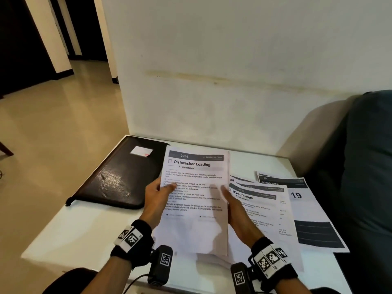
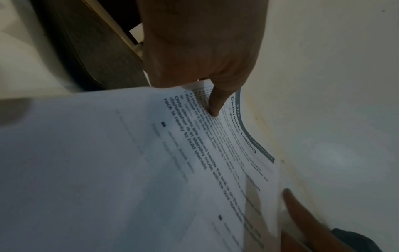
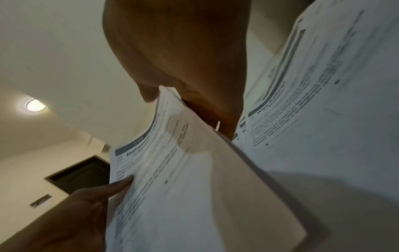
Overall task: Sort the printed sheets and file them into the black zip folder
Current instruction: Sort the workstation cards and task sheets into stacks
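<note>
Both hands hold one thin bundle of printed sheets (image 1: 195, 200) above the table (image 1: 89, 234) in the head view: the left hand (image 1: 158, 199) pinches its left edge, the right hand (image 1: 235, 211) clasps its right edge, with the shut black zip folder (image 1: 121, 177) beyond the left hand and the remaining sheets (image 1: 275, 209) under the right. From the left wrist, a fingertip (image 2: 214, 109) presses the curling top page, so the paper looks light, limp and likely to slide; a grip on opposite edges suits it. From the right wrist, the thumb lies over the edge, fingers behind.

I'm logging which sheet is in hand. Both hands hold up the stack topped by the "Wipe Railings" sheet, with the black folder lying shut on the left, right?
Not quite: the head view shows the held stack topped by "Dishwasher Loading"; the "Wipe Railings" sheet lies on the table. Left hand, right hand and black folder are as stated.
</note>
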